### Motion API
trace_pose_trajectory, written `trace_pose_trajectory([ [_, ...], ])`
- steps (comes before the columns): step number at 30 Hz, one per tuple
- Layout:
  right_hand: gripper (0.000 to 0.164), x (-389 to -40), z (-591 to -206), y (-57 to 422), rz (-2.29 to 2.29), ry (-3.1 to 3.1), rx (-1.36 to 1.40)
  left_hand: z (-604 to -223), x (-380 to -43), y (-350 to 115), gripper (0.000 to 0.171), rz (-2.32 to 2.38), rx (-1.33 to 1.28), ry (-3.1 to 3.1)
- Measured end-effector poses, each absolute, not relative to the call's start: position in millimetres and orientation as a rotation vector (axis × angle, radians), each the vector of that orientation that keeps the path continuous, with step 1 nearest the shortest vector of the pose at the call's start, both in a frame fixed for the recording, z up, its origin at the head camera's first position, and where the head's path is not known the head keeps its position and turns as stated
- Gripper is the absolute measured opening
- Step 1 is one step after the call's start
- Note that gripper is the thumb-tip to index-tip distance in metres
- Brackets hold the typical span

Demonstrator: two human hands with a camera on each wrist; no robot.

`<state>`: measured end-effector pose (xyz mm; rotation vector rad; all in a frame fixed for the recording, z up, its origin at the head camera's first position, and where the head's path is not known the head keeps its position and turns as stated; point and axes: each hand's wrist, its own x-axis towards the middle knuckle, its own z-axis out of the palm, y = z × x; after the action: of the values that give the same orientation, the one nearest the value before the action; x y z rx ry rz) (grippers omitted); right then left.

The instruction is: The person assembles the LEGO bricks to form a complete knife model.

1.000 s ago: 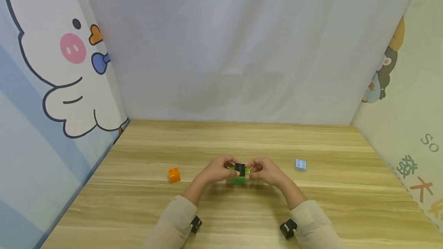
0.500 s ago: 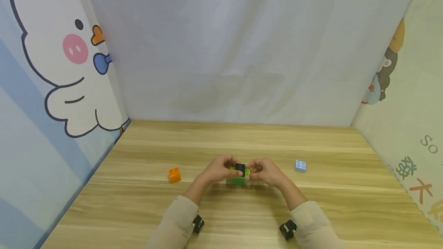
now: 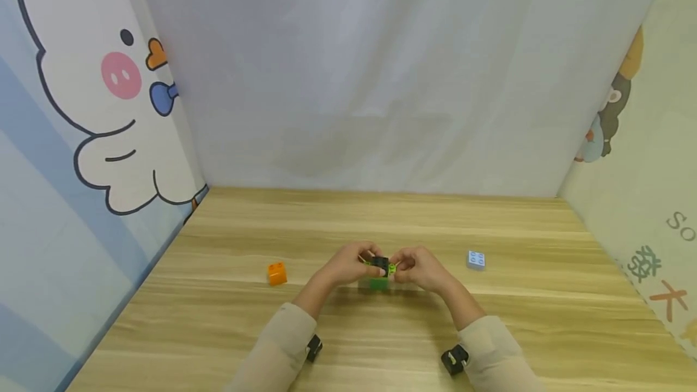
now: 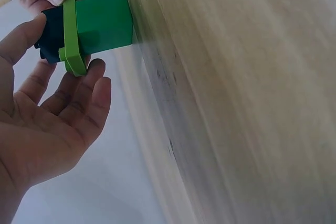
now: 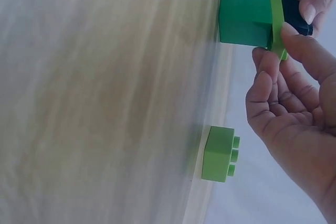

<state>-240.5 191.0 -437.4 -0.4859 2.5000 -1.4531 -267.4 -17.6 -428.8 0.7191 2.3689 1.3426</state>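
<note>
A small stack stands on the table between both hands: a dark green block (image 4: 105, 22) at the bottom, a lime green plate (image 5: 276, 22) across it, and a black brick (image 3: 380, 264) on top. My left hand (image 3: 351, 264) grips the black brick, thumb on its near side and fingers behind. With thumb and fingertips, my right hand (image 3: 418, 268) pinches the right end of the lime plate. In the right wrist view, the green block's base is right at the tabletop. The fingers partly cover the plate's ends.
An orange brick (image 3: 277, 273) lies left of the hands on the wooden table (image 3: 381, 216). To the right is a light blue studded brick (image 3: 476, 260). A pale curtain (image 3: 348, 77) rises behind the table, with printed panels at both sides.
Both hands stay at the stack with nearly the same hold. The black brick looks slightly turned under the left thumb. The head view has shifted a little.
</note>
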Motion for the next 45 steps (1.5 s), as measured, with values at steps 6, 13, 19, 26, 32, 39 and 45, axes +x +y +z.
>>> trace_pose_trajectory([
  [6, 0.026, -239, -438, 191, -1.476, 2.490, -0.486, -432, -268, -20, 0.020, 1.378, 0.760, 2.334],
  [13, 0.024, -237, -439, 191, -1.464, 2.509, -0.479, -437, -270, -28, 0.043, 1.385, 0.757, 2.303],
  [19, 0.023, -238, -438, 191, -1.491, 2.493, -0.496, -437, -270, -34, 0.044, 1.409, 0.777, 2.281],
  [26, 0.025, -238, -438, 191, -1.495, 2.494, -0.487, -433, -267, -39, 0.041, 1.446, 0.782, 2.241],
  [32, 0.025, -239, -441, 194, -1.517, 2.473, -0.511, -446, -273, -40, 0.034, 1.513, 0.768, 2.218],
  [39, 0.025, -239, -441, 192, -1.497, 2.474, -0.486, -448, -274, -41, 0.030, 1.482, 0.736, 2.249],
  [45, 0.025, -240, -441, 192, -1.499, 2.466, -0.494, -443, -276, -43, 0.028, 1.443, 0.712, 2.251],
])
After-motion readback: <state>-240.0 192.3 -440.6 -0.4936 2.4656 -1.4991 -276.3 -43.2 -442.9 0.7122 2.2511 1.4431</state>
